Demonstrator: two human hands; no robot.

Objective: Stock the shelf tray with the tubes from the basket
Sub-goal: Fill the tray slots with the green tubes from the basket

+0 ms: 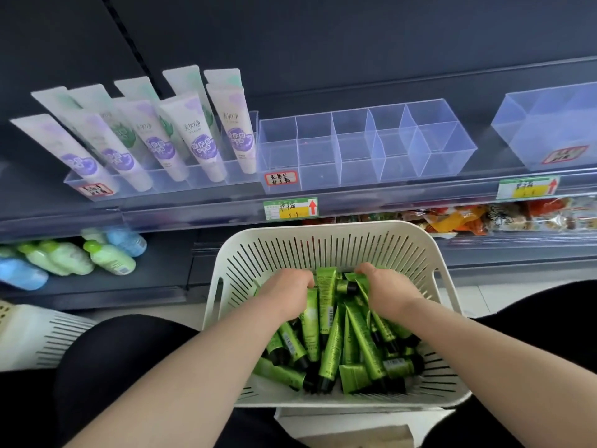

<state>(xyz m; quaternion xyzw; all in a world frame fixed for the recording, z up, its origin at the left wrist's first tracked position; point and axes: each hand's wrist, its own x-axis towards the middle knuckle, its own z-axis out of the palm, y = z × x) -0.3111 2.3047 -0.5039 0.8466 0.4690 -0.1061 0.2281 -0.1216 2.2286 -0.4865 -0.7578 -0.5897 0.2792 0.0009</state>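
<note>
Beside the divided tray (336, 158), lilac tubes (200, 137) lean.

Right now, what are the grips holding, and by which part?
The right grip curls round a green tube at its flat end. The left grip digs into the tubes; its hold is hidden.

Two white baskets (310, 226) sit at the bottom of the frame. One holds green tubes (326, 318), heaped too thickly to count, easily over fifteen. In the upper left stand about ten pale tubes (193, 137). The shelf carries three clear trays (355, 176) and two price tags (290, 208).
</note>
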